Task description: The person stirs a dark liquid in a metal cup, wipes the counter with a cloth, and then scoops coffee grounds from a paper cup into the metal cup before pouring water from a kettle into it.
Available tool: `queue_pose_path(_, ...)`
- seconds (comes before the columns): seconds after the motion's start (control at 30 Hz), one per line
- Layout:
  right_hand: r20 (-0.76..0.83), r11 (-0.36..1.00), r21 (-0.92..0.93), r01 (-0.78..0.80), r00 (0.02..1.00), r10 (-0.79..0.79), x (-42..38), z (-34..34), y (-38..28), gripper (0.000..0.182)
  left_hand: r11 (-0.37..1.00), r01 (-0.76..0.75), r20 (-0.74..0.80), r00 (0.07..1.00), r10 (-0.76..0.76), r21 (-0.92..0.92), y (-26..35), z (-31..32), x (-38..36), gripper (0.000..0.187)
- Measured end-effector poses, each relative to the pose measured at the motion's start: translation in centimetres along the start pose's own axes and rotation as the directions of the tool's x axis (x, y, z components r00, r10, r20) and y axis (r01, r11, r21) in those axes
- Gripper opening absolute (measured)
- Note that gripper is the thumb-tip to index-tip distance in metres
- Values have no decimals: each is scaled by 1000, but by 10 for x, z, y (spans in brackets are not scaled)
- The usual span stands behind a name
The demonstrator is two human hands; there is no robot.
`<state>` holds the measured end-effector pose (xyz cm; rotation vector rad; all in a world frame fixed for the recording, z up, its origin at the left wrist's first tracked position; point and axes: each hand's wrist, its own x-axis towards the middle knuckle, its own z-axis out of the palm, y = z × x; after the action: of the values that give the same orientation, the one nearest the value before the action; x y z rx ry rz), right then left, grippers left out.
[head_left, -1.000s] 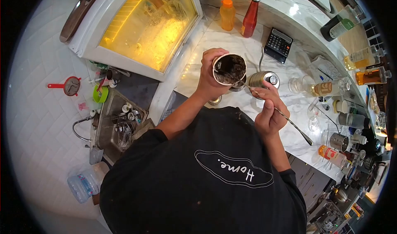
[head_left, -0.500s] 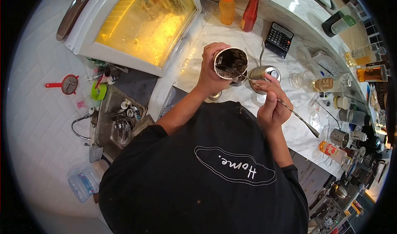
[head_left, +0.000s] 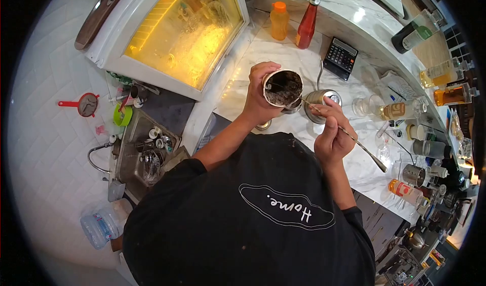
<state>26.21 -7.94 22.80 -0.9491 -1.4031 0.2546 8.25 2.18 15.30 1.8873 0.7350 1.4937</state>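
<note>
My left hand [head_left: 258, 96] is wrapped around a round, light-rimmed tub [head_left: 267, 100], tilted so that its mouth faces me. Dark brown powder or grounds [head_left: 287, 90] cling inside it. In my right hand [head_left: 334, 129], a long twisted bar spoon [head_left: 365, 149] is pinched between thumb and fingers, its far end at the tub's mouth; the tip is hard to make out. Just beyond the right fingers stands a steel gooseneck kettle [head_left: 311, 115], partly covered by the hand. A small metal cup [head_left: 292, 109] shows partly below the tub.
A lit glass display case [head_left: 182, 38] stands at the left, above a sink [head_left: 134, 157] holding dishes. On the marble counter are an orange-capped bottle [head_left: 279, 22], a red sauce bottle [head_left: 307, 27] and a calculator [head_left: 340, 58]. Several bottles and glasses line the right side.
The whole view has shifted slightly, so the counter and hands appear a little lower. Both hands keep their hold, and the spoon's end stays at the tub's mouth.
</note>
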Motion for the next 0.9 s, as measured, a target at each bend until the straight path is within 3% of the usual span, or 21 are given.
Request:
queue_pose_path(0.17,0,1000,-2,-5,1000,5,-3,0,4,21,1000,-13,-40,999,13,10,-2,2,-1,89)
queue_pose_path(0.27,-1,1000,-15,-22,1000,22,-4,0,2,21,1000,20,42,999,-21,4,-3,0,-6,98)
queue_pose_path(0.9,-6,987,98,-124,992,125,-2,-6,6,26,998,-11,130,991,20,-67,0,-3,2,98)
